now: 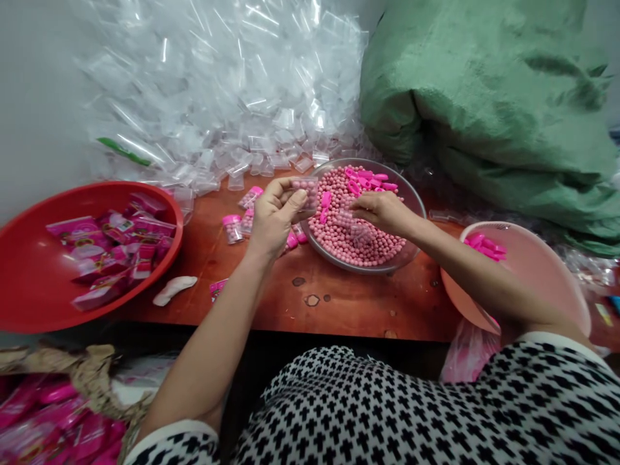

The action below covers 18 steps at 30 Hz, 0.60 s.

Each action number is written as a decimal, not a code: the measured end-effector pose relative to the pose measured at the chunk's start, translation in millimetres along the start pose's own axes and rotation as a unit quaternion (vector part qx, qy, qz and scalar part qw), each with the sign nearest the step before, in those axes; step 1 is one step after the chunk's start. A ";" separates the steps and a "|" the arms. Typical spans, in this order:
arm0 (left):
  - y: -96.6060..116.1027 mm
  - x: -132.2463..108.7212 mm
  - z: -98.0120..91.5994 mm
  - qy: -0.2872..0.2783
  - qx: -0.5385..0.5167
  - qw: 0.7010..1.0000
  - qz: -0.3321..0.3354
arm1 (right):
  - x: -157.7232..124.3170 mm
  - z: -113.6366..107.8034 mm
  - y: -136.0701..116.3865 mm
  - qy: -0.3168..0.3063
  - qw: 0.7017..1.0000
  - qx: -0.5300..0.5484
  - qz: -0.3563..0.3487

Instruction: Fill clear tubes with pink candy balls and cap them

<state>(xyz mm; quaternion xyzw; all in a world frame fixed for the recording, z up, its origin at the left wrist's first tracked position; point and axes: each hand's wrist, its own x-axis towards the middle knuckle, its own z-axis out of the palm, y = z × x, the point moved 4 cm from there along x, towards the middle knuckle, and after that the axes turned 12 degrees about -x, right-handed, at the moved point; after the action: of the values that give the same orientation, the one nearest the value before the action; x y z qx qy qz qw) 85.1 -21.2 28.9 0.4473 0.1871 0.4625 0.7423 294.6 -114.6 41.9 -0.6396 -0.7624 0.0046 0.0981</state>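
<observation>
My left hand [276, 213] is closed around a small clear plastic bottle [310, 187] filled with pink beads, held at the left rim of a metal bowl [411, 245]. Pink bead-like balls [372, 255] fill this bowl, and several bright pink caps with loops [365, 179] lie on them. Over the balls, my right hand [382, 212] has its fingers pinched together. A blurred clear plastic bottle [345, 219] shows at its fingertips. Left of the bowl stand or lie filled bottles with pink caps [232, 227], partly behind my left hand.
A red basin [174, 226] with pink packets stands left; a pink basin [547, 258] with pink pieces stands right. Behind are a heap of clear plastic bottles [232, 84] and a large green sack [484, 97]. A white item [174, 289] lies near the table's front edge.
</observation>
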 end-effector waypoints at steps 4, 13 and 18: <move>-3.7 -5.2 -6.8 0.014 0.001 1.000 0.003 | 39.9 8.2 -21.6 -0.034 0.996 -0.076 -0.034; -10.7 -7.6 -16.4 0.018 -0.024 0.999 -0.014 | 73.3 22.8 -24.1 -0.070 0.949 -0.257 -0.170; -13.9 -8.6 -12.5 0.005 -0.023 0.999 -0.022 | 71.6 25.3 -8.0 -0.056 0.978 -0.183 -0.082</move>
<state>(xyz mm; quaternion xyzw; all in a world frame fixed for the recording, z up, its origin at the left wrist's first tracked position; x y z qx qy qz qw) 79.4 -24.8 9.5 0.4237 0.1899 0.4528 0.7612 271.2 -43.2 28.4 -0.5810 -0.8042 -0.1076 -0.0635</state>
